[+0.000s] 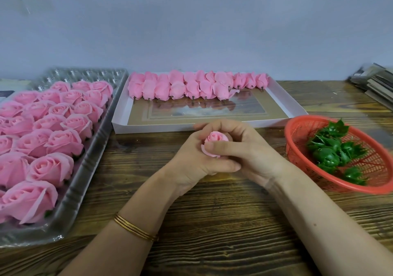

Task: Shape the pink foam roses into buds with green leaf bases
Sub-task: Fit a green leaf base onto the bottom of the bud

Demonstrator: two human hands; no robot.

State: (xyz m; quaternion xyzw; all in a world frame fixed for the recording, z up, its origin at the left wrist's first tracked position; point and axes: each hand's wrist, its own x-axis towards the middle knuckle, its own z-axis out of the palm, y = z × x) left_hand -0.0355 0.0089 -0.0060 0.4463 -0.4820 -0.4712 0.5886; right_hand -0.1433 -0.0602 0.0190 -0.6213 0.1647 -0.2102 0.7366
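A pink foam rose (214,139) sits between both hands at the table's middle, its top showing. My left hand (191,165) cups it from below and the left, thumb lying under it. My right hand (244,148) wraps it from the right, fingers curled over the far side and thumb pressed across its front. Its base is hidden. Several open pink roses (49,127) fill a clear plastic tray (74,195) on the left. Several closed buds (191,86) lie in rows in a white box lid (282,103). Green leaf bases (333,150) lie in a red basket (297,131).
The wooden table (212,222) runs up to a pale wall at the back. A stack of flat card pieces (376,84) lies at the far right edge. A gold bangle (136,229) circles my left wrist.
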